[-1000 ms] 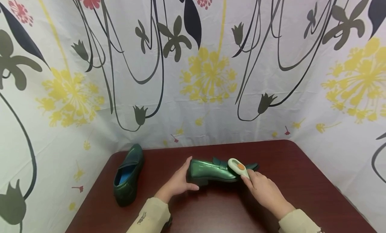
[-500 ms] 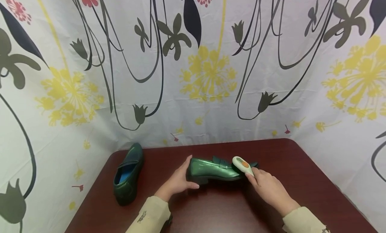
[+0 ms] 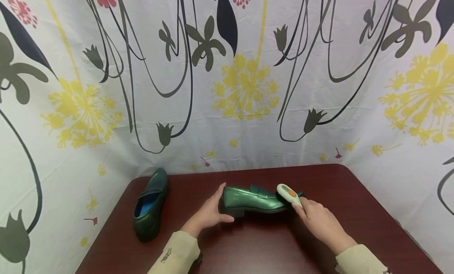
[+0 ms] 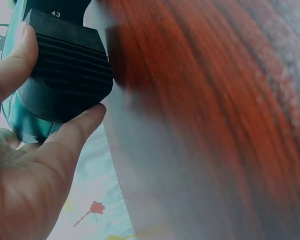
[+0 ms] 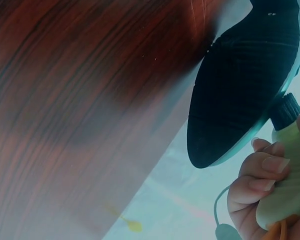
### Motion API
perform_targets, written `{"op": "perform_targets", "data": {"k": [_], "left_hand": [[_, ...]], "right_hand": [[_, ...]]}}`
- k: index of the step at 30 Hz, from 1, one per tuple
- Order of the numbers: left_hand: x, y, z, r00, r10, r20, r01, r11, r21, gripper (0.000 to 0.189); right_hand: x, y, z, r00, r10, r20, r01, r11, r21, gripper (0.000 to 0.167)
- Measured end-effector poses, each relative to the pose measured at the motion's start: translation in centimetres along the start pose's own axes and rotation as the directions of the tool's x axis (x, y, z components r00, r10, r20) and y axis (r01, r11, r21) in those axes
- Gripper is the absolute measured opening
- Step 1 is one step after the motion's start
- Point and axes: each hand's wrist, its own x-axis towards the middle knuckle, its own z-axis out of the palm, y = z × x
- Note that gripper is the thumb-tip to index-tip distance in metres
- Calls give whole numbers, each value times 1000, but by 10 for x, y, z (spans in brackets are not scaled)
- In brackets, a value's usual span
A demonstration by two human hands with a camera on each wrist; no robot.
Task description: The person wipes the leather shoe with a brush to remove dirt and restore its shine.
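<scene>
A shiny green loafer (image 3: pixel 244 199) is held sideways over the table, toe to the right. My left hand (image 3: pixel 209 214) grips it round the heel, thumb on the near side; the left wrist view shows the fingers against the ridged black heel (image 4: pixel 70 65). My right hand (image 3: pixel 319 223) holds a pale green shoe brush (image 3: pixel 288 193) with an orange patch. Its dark bristles (image 5: pixel 286 111) meet the shoe's upper near the toe, beside the black sole (image 5: pixel 245 90) in the right wrist view. The brush hides part of the toe in the head view.
A second green loafer (image 3: pixel 150 207) with a blue insole stands at the left of the dark red-brown table (image 3: pixel 255 246). Flower-printed cloth (image 3: pixel 241 144) hangs behind the table and along both sides. An orange cord (image 5: pixel 280 230) loops from the brush's handle end.
My right hand has shifted the brush a little to the right along the loafer, toward its toe. The left hand and the loafer have stayed nearly in place.
</scene>
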Motion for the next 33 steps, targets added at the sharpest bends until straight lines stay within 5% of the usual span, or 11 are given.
{"op": "perform_targets", "data": {"k": [10,33], "left_hand": [[-2,0,0,1000,15,9,-15,1000,-3,118],[-1,-3,1,1000,7,6,-7,1000,-21,117]], "right_hand": [[-1,14,0,997,-31,-70,28,999,-43,31],[2,33,-3,998,-6,-64,2,999,-53,42]]}}
